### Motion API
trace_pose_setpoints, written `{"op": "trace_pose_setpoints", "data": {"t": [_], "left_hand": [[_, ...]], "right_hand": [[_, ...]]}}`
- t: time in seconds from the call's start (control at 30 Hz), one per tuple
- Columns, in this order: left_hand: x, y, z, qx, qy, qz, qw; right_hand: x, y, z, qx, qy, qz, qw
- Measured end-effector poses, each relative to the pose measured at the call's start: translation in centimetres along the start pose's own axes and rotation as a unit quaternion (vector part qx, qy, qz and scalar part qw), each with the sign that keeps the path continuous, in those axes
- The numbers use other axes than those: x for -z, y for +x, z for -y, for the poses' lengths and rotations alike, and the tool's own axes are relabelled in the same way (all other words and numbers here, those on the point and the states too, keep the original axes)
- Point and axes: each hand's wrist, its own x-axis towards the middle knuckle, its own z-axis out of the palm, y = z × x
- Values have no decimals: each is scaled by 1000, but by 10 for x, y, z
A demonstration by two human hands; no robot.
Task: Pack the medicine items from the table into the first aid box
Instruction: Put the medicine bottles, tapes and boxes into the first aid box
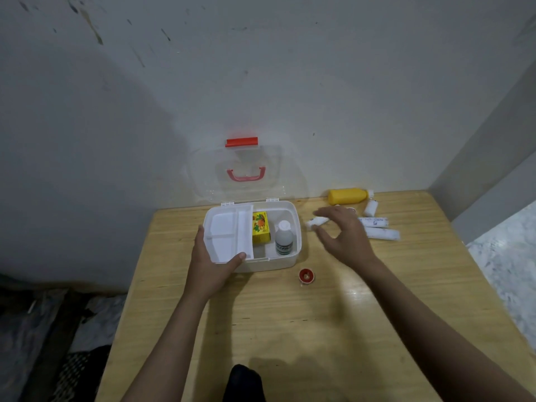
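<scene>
1. Head view: the box point(285, 261) sits open on the table point(290, 329), its clear lid point(246, 172) leaning back against the wall. The left hand point(210, 265) grips its near-left corner, thumb on the inner tray point(226, 237).
2. Packed so far: a yellow carton point(261, 232) and a white bottle point(283, 239).
3. The right hand point(345, 235) hovers spread wide, holding nothing, above a small white tube point(317, 221) lying just right of the box, long axis left-right. This hand is clearly nearer.
4. Further right lie two rolls point(377, 227), another tube point(370, 208) and a yellow bottle point(346, 196); a red tin point(306, 276) sits nearer.
5. Printing on the rolls, carton and bottle is illegible.
</scene>
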Motion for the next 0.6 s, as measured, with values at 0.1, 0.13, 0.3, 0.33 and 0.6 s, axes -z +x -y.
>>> {"op": "trace_pose_setpoints", "data": {"t": [0.1,0.13,0.3,0.33,0.6], "left_hand": [[0,0,0,-6,-1,0,1000],[0,0,0,-6,-1,-1,1000],[0,0,1,-3,1,0,1000],[0,1,1,-2,4,2,1000],[0,1,1,7,16,2,1000]], "right_hand": [[39,4,-51,-102,-85,4,991],[51,4,-65,-143,-119,9,982],[78,4,-115,-149,-175,112,967],[78,3,-119,-147,-164,127,967],[64,-10,-128,-151,-151,136,967]]}}
